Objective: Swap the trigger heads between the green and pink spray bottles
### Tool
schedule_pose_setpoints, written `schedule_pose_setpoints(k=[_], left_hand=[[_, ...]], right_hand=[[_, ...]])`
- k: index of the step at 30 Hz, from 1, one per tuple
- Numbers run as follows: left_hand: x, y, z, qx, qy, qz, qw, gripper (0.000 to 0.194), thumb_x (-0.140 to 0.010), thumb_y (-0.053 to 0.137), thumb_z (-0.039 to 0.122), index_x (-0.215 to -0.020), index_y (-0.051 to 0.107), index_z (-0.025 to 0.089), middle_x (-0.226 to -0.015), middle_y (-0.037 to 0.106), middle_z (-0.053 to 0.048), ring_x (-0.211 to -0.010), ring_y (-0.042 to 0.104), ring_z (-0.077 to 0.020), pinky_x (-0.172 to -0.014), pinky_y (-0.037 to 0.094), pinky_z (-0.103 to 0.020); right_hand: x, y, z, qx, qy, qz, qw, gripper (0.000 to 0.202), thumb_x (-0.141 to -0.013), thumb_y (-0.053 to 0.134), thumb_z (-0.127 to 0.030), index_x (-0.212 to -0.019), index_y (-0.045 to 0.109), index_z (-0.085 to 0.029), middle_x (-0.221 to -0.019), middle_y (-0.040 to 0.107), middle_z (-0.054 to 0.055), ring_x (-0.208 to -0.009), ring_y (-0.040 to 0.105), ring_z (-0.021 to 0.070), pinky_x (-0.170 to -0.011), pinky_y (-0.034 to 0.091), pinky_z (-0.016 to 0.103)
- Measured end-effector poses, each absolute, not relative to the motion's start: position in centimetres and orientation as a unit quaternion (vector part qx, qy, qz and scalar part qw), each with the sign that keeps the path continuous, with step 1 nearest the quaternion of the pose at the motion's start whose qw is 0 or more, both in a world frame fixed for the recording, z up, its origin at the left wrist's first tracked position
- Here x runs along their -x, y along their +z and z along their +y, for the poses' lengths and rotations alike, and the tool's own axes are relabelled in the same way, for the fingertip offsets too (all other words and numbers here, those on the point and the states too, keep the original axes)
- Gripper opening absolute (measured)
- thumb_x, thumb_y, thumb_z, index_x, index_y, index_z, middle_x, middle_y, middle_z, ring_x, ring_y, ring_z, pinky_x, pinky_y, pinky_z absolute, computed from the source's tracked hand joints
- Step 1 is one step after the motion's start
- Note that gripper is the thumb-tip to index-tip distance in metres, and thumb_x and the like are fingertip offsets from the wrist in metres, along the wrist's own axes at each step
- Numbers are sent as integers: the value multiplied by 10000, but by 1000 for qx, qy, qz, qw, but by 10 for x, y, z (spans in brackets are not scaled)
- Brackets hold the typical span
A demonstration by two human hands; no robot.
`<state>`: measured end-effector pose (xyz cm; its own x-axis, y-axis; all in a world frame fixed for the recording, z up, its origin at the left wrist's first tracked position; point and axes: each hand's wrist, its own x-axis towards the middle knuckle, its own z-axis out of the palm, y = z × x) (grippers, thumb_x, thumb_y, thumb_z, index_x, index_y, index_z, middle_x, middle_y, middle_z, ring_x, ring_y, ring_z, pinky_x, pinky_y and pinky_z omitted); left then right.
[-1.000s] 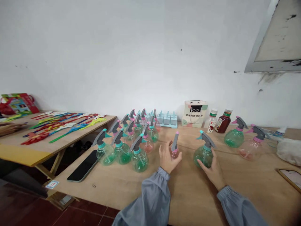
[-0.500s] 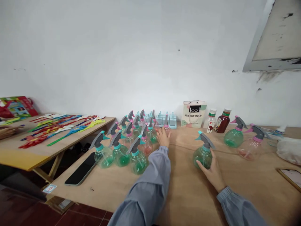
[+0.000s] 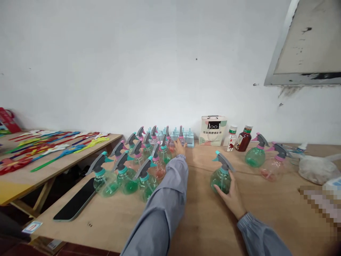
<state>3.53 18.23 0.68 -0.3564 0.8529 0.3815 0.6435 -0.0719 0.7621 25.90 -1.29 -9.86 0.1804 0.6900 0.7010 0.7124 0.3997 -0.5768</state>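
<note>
At the back of the table, my left hand (image 3: 180,148) curls round the lower part of a spray bottle with a grey trigger head (image 3: 181,132); the hand hides most of its body. My right hand (image 3: 231,195) grips a round green spray bottle (image 3: 220,179) with a grey and turquoise head, thumb on the near side, the bottle standing upright on the table. Left of my left arm stands a close group of green and pink spray bottles (image 3: 127,180), each with some coloured liquid low inside.
Light-blue racks (image 3: 189,140) stand by the wall. Right of them are a paper bag (image 3: 213,137), two drink bottles (image 3: 243,139), green (image 3: 255,156) and pink (image 3: 272,169) spray bottles and a plastic bag (image 3: 315,170). A phone (image 3: 76,202) lies front left. Colourful flower sticks (image 3: 58,149) cover another table.
My left hand's spread fingers have closed in round the bottle at the back, which sits slightly farther back. My right hand stays on its bottle. The view has turned a little to the right.
</note>
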Motion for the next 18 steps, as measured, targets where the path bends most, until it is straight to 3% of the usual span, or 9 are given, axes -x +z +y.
schedule_pose_setpoints(k=[4,6,10,12,15,18], left_hand=[[-35,12,180,-545,517,650,116,684,-839,709,273,-1403,367,93,-1451,387,-302,-1283,525,-378,-999,453,-444],[-37,14,172,-543,545,630,110,669,-861,681,296,-1403,344,96,-1462,369,-296,-1321,486,-357,-1028,437,-435],[-46,11,134,-564,594,565,101,348,-978,460,306,-1292,438,157,-1361,494,-188,-1281,512,-233,-1051,432,-359],[-55,4,105,-606,626,477,116,301,-991,388,317,-1240,478,174,-1305,533,-155,-1226,543,-211,-1036,450,-363],[-69,-10,56,-693,618,337,154,544,-897,555,415,-1365,408,181,-1390,487,-164,-1297,493,-266,-1105,396,-457],[-76,-14,20,-718,570,360,173,906,-676,800,437,-1428,359,190,-1440,458,-180,-1384,405,-349,-1158,311,-536]], right_hand=[[-257,-102,-12,546,-13,-637,545,866,-826,608,-639,-1474,309,-149,-1363,515,202,-1246,535,347,-1041,445,545],[-255,-103,-12,545,-14,-637,544,884,-819,607,-648,-1483,296,-154,-1358,516,202,-1243,536,355,-1034,448,557],[-247,-103,-10,533,-18,-646,546,864,-854,577,-606,-1509,245,-152,-1369,498,208,-1263,521,355,-1042,447,557],[-239,-104,-9,528,-11,-643,555,841,-877,561,-574,-1523,218,-158,-1390,476,205,-1295,495,349,-1057,438,552],[-221,-107,-8,523,12,-640,562,849,-891,562,-547,-1543,173,-167,-1440,429,208,-1348,447,351,-1074,425,558],[-203,-110,-11,488,36,-688,535,830,-918,533,-516,-1561,125,-186,-1485,401,205,-1403,399,348,-1104,398,565]])
